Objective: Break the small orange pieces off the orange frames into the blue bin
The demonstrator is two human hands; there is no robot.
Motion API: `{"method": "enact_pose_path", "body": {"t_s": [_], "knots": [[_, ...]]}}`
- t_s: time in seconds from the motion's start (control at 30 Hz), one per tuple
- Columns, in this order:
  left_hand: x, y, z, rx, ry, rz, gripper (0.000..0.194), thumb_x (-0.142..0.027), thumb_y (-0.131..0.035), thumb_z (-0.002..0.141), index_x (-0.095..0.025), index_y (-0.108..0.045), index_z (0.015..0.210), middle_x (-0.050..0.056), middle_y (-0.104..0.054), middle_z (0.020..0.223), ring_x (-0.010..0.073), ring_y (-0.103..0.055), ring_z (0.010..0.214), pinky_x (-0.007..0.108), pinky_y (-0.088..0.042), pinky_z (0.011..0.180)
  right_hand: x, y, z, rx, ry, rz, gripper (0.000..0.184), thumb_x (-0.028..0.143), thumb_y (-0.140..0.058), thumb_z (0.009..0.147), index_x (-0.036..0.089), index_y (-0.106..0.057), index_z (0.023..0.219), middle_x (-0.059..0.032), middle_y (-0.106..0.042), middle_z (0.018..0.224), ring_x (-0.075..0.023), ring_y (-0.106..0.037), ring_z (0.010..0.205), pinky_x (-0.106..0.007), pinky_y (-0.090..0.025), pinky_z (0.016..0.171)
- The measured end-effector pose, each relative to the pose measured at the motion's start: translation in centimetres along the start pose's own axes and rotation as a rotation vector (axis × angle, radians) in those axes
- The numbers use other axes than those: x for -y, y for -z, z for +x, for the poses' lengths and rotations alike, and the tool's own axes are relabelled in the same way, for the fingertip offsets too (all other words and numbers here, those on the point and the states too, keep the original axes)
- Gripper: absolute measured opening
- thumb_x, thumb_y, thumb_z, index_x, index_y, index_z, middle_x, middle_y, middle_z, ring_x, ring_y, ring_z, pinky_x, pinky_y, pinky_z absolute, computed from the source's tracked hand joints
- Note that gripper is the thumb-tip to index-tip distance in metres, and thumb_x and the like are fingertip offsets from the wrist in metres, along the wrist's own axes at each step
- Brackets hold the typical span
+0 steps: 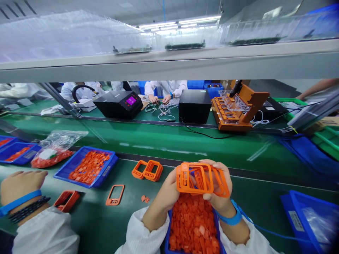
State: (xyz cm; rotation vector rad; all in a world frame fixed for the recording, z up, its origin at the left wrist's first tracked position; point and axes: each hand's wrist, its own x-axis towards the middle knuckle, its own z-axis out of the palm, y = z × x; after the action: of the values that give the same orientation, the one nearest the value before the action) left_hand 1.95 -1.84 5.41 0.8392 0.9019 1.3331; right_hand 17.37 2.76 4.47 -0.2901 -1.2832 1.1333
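Above the blue tray (167, 243): orange frames (194, 191), perhaps several, overlapping
Left hand (171, 187): clamped on the orange frames
Right hand (221, 197): likewise clamped
Beyond tray, leftward: frame stacks (149, 175)

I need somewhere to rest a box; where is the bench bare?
Bare: between the right hand and the far-right bin, beyond the blue cord; also nearer than the lone orange frame, between two white sleeves. Crowded: the left, with blue tray, bag and co-worker's hand.

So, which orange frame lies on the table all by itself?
The single frame just left of the small orange pieces, unlike the piles and the held frames.
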Motion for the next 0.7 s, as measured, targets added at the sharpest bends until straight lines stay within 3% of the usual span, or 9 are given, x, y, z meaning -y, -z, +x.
{"method": "enact_pose_path", "body": {"t_s": [0.2,0.27,0.37,0.5,0.6,0.7], "knots": [[0.1,-0.1,0.2,-0.029,-0.093,0.118,0.029,-0.031,-0.078,0.095,-0.018,-0.076,0.12,0.008,-0.076,0.118,0.0214,-0.068,0.104,0.031,-0.053,0.096,0.2,0.4,0.0,-0.053,-0.025,-0.007,0.072,0.049,-0.098,0.076,0.032,-0.057,0.133,-0.0121,-0.07,0.135,-0.0331,-0.074,0.125,-0.051,-0.067,0.101],[0.7,0.3,0.3,-0.047,-0.098,0.127,0.025,-0.036,-0.074,0.099,-0.016,-0.073,0.113,0.007,-0.075,0.11,0.0179,-0.066,0.094,0.029,-0.052,0.089,0.3,0.5,0.1,-0.061,-0.017,-0.036,0.073,0.052,-0.097,0.077,0.032,-0.056,0.133,-0.0123,-0.07,0.133,-0.0343,-0.075,0.122,-0.052,-0.067,0.1],[1.4,1.0,0.4,-0.09,-0.083,0.084,0.037,-0.052,-0.072,0.101,-0.015,-0.066,0.101,0.004,-0.07,0.094,0.0132,-0.059,0.079,0.025,-0.049,0.075,0.5,1.1,0.2,-0.079,-0.005,-0.081,0.073,0.058,-0.095,0.078,0.032,-0.055,0.134,-0.0126,-0.069,0.134,-0.0358,-0.075,0.121,-0.055,-0.067,0.098],[0.6,1.5,0.9,-0.209,-0.08,0.011,0.052,-0.064,-0.079,0.091,-0.016,-0.06,0.091,-0.002,-0.061,0.071,0.0095,-0.052,0.063,0.021,-0.042,0.062,0.8,2.3,0.6,-0.142,-0.005,-0.069,0.074,0.057,-0.094,0.078,0.033,-0.055,0.135,-0.0116,-0.069,0.136,-0.0347,-0.073,0.122,-0.056,-0.065,0.099],[-0.9,1.8,1.2,-0.358,-0.118,-0.067,0.052,-0.059,-0.089,0.082,-0.016,-0.062,0.096,-0.005,-0.06,0.067,0.008,-0.051,0.059,0.019,-0.04,0.059,1.1,3.0,1.2,-0.212,-0.02,-0.058,0.073,0.057,-0.095,0.076,0.033,-0.056,0.133,-0.0107,-0.067,0.136,-0.0339,-0.069,0.128,-0.057,-0.063,0.103],[-2.2,2.5,1.1,-0.401,-0.096,-0.129,0.057,-0.052,-0.097,0.073,-0.014,-0.067,0.104,-0.002,-0.065,0.071,0.0085,-0.056,0.06,0.018,-0.043,0.058,1.3,3.4,1.9,-0.263,-0.041,-0.043,0.074,0.056,-0.098,0.073,0.032,-0.057,0.13,-0.0117,-0.066,0.137,-0.0336,-0.069,0.125,-0.057,-0.064,0.102]]}}
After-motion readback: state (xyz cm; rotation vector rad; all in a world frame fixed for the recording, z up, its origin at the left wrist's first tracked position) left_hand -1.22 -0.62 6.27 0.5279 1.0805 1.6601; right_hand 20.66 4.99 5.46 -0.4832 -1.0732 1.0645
